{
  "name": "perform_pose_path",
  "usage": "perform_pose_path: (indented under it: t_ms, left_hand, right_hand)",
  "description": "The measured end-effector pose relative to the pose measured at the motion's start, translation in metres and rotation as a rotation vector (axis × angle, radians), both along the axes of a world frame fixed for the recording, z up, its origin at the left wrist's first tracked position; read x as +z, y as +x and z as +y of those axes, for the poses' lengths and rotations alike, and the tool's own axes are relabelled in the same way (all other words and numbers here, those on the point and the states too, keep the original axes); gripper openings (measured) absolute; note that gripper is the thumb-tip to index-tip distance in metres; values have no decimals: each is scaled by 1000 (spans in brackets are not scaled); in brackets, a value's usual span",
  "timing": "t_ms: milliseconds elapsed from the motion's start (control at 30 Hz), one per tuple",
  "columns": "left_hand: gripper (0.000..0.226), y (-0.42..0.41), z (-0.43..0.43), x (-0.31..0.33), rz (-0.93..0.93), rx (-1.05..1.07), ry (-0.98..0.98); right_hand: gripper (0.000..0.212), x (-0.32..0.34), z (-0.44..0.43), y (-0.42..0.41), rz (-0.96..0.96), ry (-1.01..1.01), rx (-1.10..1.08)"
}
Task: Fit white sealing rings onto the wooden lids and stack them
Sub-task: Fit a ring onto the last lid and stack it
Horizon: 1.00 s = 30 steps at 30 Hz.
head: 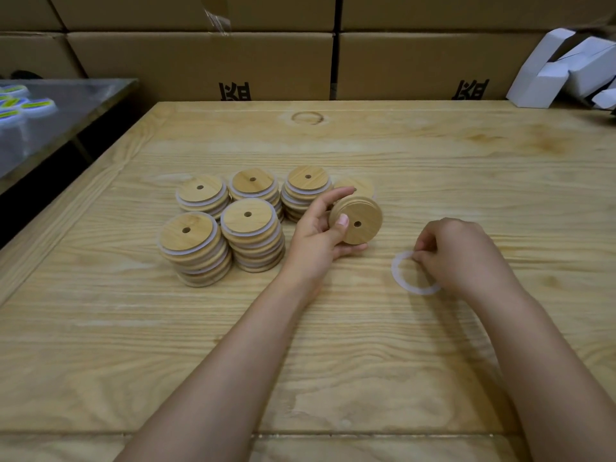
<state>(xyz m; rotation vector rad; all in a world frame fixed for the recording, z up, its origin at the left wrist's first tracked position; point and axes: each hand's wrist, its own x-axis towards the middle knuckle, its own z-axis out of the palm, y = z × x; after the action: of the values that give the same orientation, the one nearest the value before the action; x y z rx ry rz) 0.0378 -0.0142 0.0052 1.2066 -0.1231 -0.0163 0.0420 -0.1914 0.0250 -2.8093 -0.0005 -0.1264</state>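
My left hand holds a round wooden lid with a small centre hole, tilted on edge, thumb on its face and fingers behind it. My right hand pinches the top edge of a thin white sealing ring that lies on the wooden table. Left of the held lid stand several stacks of ringed wooden lids, white rings showing between the discs. Another lid lies behind the held one, partly hidden.
Cardboard boxes form a wall along the table's far edge. White cartons lie at the back right. A metal table at the left carries small coloured containers.
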Motion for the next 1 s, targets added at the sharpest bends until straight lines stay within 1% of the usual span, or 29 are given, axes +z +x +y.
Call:
perform_pose_path:
  t_ms: [67, 167, 333, 467, 533, 633, 800, 867, 1000]
  left_hand:
    - [33, 0, 0, 0, 2, 0, 4]
    - [27, 0, 0, 0, 16, 6, 6]
    - [22, -1, -1, 0, -12, 33, 76]
    - [23, -2, -2, 1, -23, 61, 94]
    - [23, -3, -2, 1, -35, 56, 110]
    - [20, -5, -3, 1, -72, 33, 135]
    - [19, -6, -3, 3, -57, 29, 143]
    - [16, -7, -3, 3, -52, 40, 148]
    - [14, -7, -7, 1, -83, 101, 209]
  right_hand:
    - [14, -1, 1, 1, -19, 55, 12]
    - [13, -2, 5, -1, -90, 216, 48]
    - [18, 4, 15, -8, -198, 416, 221]
    - [6, 4, 23, -9, -306, 507, 307]
    - [9, 4, 25, -10, -327, 580, 312]
    - [17, 2, 29, -10, -282, 697, 279]
    - [14, -3, 33, -10, -285, 761, 195]
    - [15, -3, 33, -10, -293, 776, 178]
    - [17, -4, 33, -9, -297, 809, 155]
